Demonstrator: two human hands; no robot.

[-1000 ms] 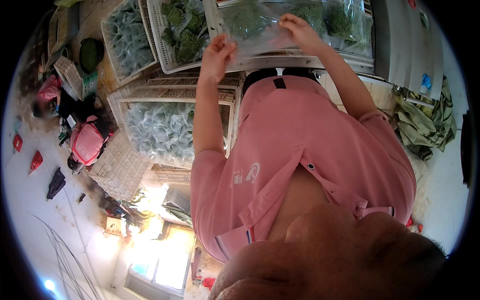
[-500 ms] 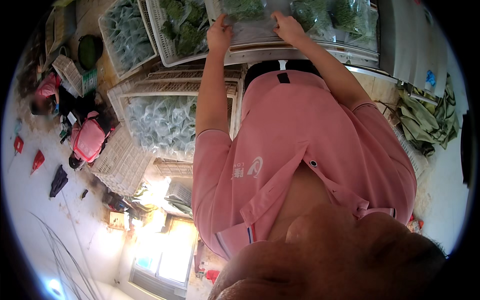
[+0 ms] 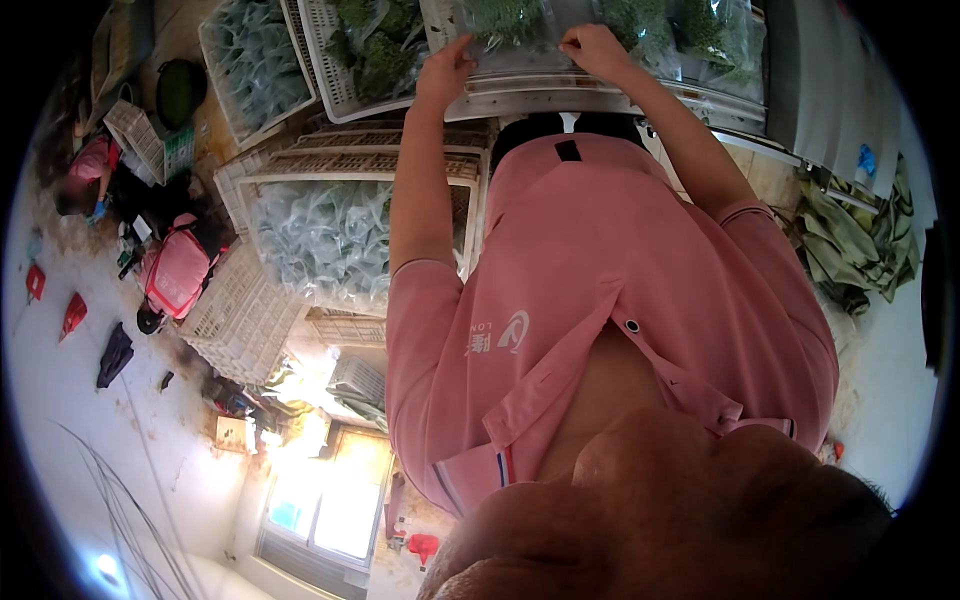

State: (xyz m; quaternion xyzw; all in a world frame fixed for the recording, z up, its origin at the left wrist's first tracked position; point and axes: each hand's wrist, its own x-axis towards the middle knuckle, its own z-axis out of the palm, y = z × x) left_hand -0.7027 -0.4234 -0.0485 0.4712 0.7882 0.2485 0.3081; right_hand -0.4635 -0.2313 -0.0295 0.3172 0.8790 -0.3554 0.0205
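At the top of the head view a clear plastic bag of leafy greens (image 3: 505,18) lies on a metal work surface (image 3: 500,100). My left hand (image 3: 445,72) is at the bag's near left side, with thumb and fingers closed on its edge. Just right of the bag is my right hand (image 3: 598,52), its fingers curled together. Whether a thin edge of plastic is between those fingertips cannot be made out. More bagged greens (image 3: 715,30) lie beyond my right hand. To the left, a white crate (image 3: 345,95) holds darker greens (image 3: 385,65).
Plastic crates filled with clear bags stand left of me, one near (image 3: 320,240) and one farther off (image 3: 255,65). Two people in pink, one a worker (image 3: 180,265), are at the far left beside stacked crates (image 3: 240,320). A metal panel (image 3: 835,90) and green cloth (image 3: 860,235) are right.
My right hand has shifted slightly right, away from the bag, and its fingers have drawn in. My left hand has moved a little to the right and down. The whole view has shifted slightly.
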